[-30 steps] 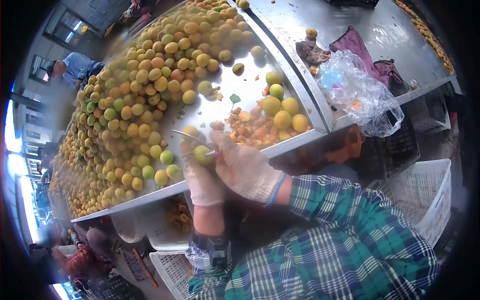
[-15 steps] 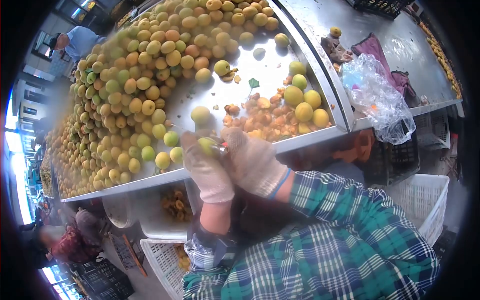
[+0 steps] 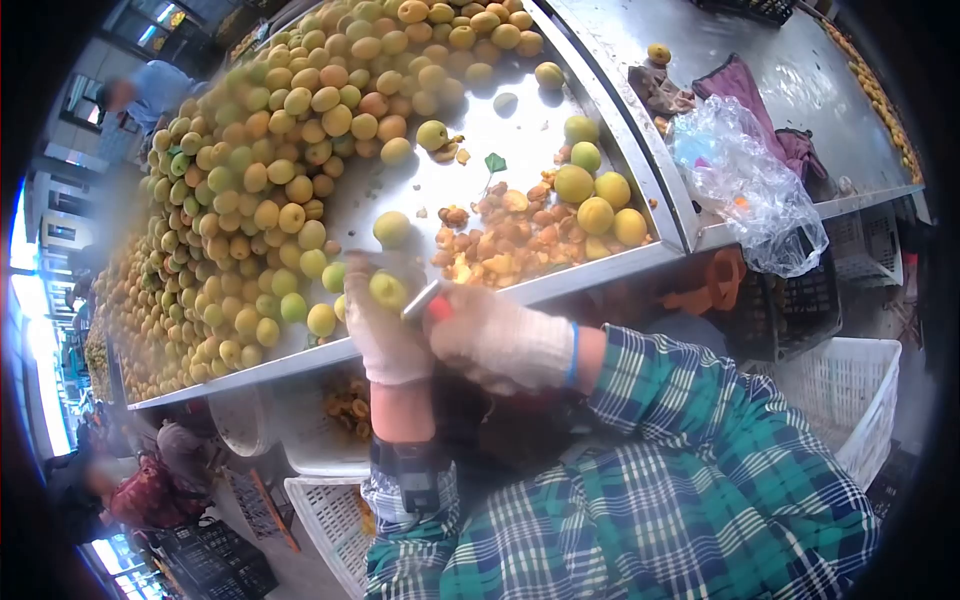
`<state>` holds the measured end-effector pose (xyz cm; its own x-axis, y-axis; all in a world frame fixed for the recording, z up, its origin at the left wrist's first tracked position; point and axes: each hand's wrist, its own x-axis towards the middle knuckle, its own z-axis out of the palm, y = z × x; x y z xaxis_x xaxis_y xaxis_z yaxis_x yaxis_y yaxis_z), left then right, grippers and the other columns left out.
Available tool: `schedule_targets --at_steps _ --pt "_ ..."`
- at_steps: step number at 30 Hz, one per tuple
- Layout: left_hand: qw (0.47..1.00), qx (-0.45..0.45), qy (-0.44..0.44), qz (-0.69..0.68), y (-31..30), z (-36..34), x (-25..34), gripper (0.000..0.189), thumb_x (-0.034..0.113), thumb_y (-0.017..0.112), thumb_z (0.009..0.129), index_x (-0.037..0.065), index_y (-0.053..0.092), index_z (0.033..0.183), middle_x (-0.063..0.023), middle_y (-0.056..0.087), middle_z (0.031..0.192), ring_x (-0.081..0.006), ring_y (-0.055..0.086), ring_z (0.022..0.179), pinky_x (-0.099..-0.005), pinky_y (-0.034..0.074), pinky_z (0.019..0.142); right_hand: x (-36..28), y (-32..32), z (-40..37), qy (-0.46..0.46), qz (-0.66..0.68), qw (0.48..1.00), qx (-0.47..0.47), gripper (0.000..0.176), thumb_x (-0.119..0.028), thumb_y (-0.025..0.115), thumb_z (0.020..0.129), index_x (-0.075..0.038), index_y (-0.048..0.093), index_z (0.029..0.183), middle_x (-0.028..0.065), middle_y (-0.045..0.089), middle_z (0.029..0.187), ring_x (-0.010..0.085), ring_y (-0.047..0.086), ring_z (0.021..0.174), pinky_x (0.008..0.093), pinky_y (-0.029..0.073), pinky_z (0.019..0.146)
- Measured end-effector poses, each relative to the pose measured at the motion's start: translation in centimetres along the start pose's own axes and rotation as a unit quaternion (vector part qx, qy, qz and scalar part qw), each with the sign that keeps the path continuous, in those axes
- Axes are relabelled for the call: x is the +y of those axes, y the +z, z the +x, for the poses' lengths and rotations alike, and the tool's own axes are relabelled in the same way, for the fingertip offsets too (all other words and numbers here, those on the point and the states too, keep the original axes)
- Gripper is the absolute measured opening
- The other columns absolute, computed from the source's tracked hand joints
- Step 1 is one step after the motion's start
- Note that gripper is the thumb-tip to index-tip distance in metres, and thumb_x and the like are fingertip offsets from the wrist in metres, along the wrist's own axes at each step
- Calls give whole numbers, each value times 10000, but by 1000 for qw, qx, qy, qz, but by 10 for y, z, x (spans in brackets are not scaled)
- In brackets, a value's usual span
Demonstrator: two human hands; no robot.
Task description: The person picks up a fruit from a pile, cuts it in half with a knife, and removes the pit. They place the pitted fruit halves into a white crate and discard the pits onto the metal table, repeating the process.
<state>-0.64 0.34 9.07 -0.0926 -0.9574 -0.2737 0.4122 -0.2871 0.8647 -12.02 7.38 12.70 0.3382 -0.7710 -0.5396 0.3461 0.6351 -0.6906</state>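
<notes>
My left hand [image 3: 385, 335], in a whitish glove, holds a yellow-green fruit [image 3: 388, 291] at the table's front edge. Close on its right, my gloved right hand [image 3: 500, 338] is closed round a small tool [image 3: 424, 298] with a metal shaft and a red part. The shaft's tip points at the fruit, with a small gap between them. Behind my hands, halved orange fruit pieces [image 3: 515, 235] lie on the metal table [image 3: 370, 202]. Several whole fruits [image 3: 595, 216] sit to their right, and a large pile of fruit [image 3: 290, 130] covers the left side.
A raised metal rim [image 3: 600, 268] runs along the table's front. On the right are a clear plastic bag [image 3: 745, 190] and a purple cloth [image 3: 745, 95]. White crates [image 3: 850, 400] and black crates [image 3: 210, 560] stand below. Other people [image 3: 160, 90] are at the left.
My hands have moved apart a little and shifted left. The tool's metal shaft, mostly hidden before, now shows away from the fruit.
</notes>
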Motion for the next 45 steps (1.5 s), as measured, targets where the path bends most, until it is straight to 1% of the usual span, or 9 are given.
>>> schedule_targets --at_steps 1,3,6,9,13,26,31,35,45 --pt "997 -2 -15 -78 -3 5 -2 347 406 516 956 65 542 896 -51 575 744 -152 573 674 -263 489 601 3 1 -3 -20 -13 1000 0 315 -132 501 799 -100 477 1111 84 516 603 185 482 401 333 383 335" --pt "995 23 -52 -82 0 6 2 391 463 520 947 73 543 925 -53 580 759 -149 552 651 -259 480 575 53 -13 48 -364 -262 877 174 325 -242 524 865 -65 443 1125 175 579 652 319 599 529 436 481 473" --pt "995 23 -53 -80 -1 4 5 522 510 381 979 38 535 1140 -85 581 1001 -192 559 914 -338 481 813 28 -5 16 -243 -396 847 258 422 -403 501 923 -36 412 1111 237 614 721 414 640 700 502 503 610" --pt "993 59 -44 -95 10 -1 7 456 527 474 952 83 531 1035 -86 597 807 -152 496 630 -264 426 560 14 5 5 -169 -423 852 258 404 -368 559 905 -25 492 1108 262 630 835 448 618 812 505 495 708" --pt "991 33 -70 -105 12 -3 11 468 529 466 954 74 500 1056 -91 581 802 -156 488 641 -282 426 576 30 -4 18 -225 -501 790 273 443 -467 446 949 -42 408 1065 204 631 716 401 648 690 510 496 564" --pt "998 22 -41 -33 10 -11 17 517 562 406 963 58 487 1043 -68 542 748 -167 477 628 -303 444 587 29 1 19 -223 -503 798 244 414 -434 454 952 -40 423 1075 191 640 753 392 653 729 507 504 591" --pt "993 -72 -58 -69 12 -14 16 529 540 430 964 32 490 1099 -90 563 840 -174 527 715 -277 470 660 23 -3 25 -245 -454 814 266 425 -423 438 962 -17 428 1090 226 639 811 427 636 786 522 502 663" --pt "949 -125 184 223 -5 -5 12 610 464 531 949 -26 430 1297 -98 551 1011 -141 542 904 -260 478 760 11 -7 21 -227 -400 869 181 457 -434 430 964 -9 425 1131 261 633 853 445 623 828 529 495 712" --pt "994 -81 6 -74 1 -16 0 548 536 464 955 29 559 1140 -50 607 979 -154 584 860 -303 482 792 24 8 21 -153 -441 854 230 432 -444 419 956 -38 445 1102 237 645 833 416 637 822 518 499 707"
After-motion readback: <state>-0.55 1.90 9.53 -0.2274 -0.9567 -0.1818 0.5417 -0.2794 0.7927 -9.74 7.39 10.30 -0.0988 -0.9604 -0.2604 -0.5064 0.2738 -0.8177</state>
